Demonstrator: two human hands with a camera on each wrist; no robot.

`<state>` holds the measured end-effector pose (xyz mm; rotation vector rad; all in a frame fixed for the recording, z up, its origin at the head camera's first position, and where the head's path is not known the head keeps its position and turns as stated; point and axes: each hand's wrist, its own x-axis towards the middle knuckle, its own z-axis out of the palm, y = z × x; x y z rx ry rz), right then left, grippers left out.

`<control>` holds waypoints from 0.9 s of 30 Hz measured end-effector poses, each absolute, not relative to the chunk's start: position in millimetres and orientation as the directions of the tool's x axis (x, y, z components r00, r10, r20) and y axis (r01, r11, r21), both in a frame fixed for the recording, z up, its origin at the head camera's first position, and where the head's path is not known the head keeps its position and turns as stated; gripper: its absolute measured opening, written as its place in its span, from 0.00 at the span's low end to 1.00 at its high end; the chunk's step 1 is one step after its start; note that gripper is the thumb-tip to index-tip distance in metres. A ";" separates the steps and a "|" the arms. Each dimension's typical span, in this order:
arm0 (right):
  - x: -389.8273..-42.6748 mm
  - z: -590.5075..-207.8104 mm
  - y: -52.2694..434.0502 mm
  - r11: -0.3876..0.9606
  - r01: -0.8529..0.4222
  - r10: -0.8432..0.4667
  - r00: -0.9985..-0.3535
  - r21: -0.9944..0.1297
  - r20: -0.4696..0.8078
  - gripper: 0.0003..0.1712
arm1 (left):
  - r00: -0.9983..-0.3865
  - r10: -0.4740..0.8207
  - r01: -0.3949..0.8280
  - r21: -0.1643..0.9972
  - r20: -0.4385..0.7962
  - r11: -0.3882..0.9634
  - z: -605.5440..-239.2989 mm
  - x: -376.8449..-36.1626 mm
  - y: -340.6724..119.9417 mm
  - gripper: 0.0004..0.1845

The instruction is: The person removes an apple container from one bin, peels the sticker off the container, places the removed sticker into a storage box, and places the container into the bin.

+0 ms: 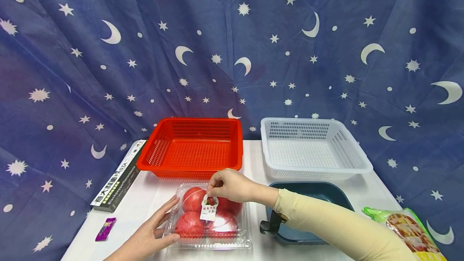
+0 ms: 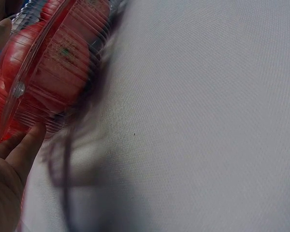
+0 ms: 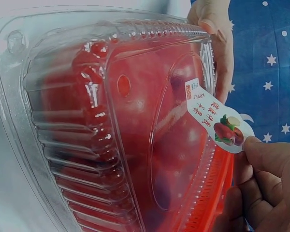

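Two hands working: I'm steadying the apple box (image 1: pixel 208 216) with my left hand (image 1: pixel 152 233) spread, right hand (image 1: pixel 232 186) pinching its label (image 1: pixel 208 208), peeling next.

Between the fingers (image 3: pixel 261 159) sits a glossy paper label (image 3: pixel 217 121), peeling off a clear, ribbed, shiny plastic clamshell (image 3: pixel 87 121). Beyond them stand perforated matt plastic baskets (image 1: pixel 192 144). Under them the bench (image 2: pixel 208 121) wears fine-woven matt cloth.
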<state>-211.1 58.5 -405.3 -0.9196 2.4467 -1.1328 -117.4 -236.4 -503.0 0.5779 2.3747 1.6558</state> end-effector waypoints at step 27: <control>-223.0 -384.9 65.5 0.439 -0.397 -0.615 -0.787 -0.806 0.052 0.05 | -0.906 0.415 0.218 0.929 0.079 0.299 -503.1 -116.8 -237.0 0.47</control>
